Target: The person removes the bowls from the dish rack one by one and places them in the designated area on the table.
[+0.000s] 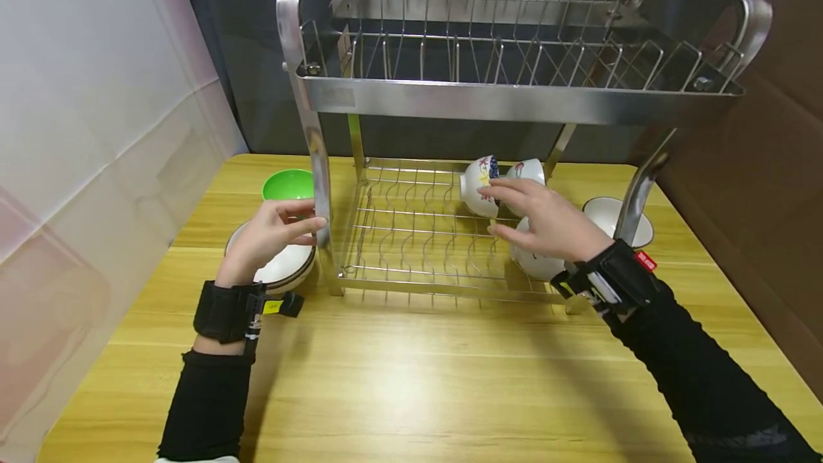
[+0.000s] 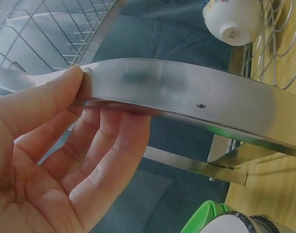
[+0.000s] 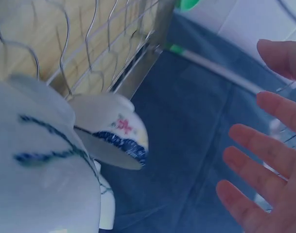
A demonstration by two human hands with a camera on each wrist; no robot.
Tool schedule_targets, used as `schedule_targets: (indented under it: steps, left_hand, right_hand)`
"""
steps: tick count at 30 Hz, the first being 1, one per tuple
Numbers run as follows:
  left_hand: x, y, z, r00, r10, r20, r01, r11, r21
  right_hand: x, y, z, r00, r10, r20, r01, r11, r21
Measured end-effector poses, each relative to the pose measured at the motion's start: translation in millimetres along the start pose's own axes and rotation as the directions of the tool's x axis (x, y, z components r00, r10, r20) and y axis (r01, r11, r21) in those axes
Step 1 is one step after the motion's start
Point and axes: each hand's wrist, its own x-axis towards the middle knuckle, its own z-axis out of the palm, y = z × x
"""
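Observation:
A two-tier metal dish rack (image 1: 514, 100) stands on the table. My left hand (image 1: 273, 234) grips its left upright (image 2: 152, 82), thumb on one face and fingertips against the edge. At the lower tier's right end, my right hand (image 1: 556, 216) is held over several white bowls, its fingers spread and nothing between them. One bowl with a blue rim and flowers (image 1: 477, 188) sits tilted on its side in the wires. Another bowl (image 1: 529, 171) is behind it, and a bowl with a blue-green pattern (image 3: 45, 160) is nearer the front, partly hidden by the hand in the head view.
Left of the rack, a green bowl (image 1: 287, 183) stands behind stacked white dishes with dark rims (image 1: 286, 266). A white dark-rimmed dish (image 1: 607, 218) lies beyond the right upright. The upper tier's wire slots (image 1: 456, 59) overhang the lower tier. A white sheet (image 1: 96, 127) hangs at left.

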Motion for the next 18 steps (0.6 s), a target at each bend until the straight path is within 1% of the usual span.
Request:
schedule_targets:
  steps: [3,6,10,12,14,18]
  left_hand:
    - [0.5,-0.6,-0.1,1.000,-0.006,0.001,0.006,1.000,-0.001]
    - [1.1,-0.7,-0.1,1.000,-0.007,-0.001,0.007,1.000,-0.002]
    - [1.8,-1.5,-0.4,1.000,0.002,-0.002,-0.002,1.000,-0.004]
    - [1.5,-1.7,-1.0,1.000,0.003,-0.002,-0.003,1.000,-0.010]
    - [1.0,-2.1,-1.5,1.000,0.001,-0.002,-0.001,1.000,-0.010]
    - [0.3,-2.6,-1.9,1.000,-0.008,-0.004,0.008,1.000,-0.008]
  right_hand:
    - [19.5,9.3,0.7,0.996,0.075,0.041,-0.076,0.997,0.018]
    - [35.5,20.4,5.1,0.987,0.147,0.072,-0.150,0.987,0.051]
    - [52.1,29.6,11.7,0.963,0.249,0.106,-0.257,0.963,0.075]
    - [59.6,30.2,15.2,0.945,0.308,0.113,-0.317,0.945,0.077]
    - [66.5,30.4,18.8,0.920,0.374,0.117,-0.384,0.920,0.078]
    - [79.1,29.1,27.1,0.852,0.510,0.118,-0.521,0.848,0.095]
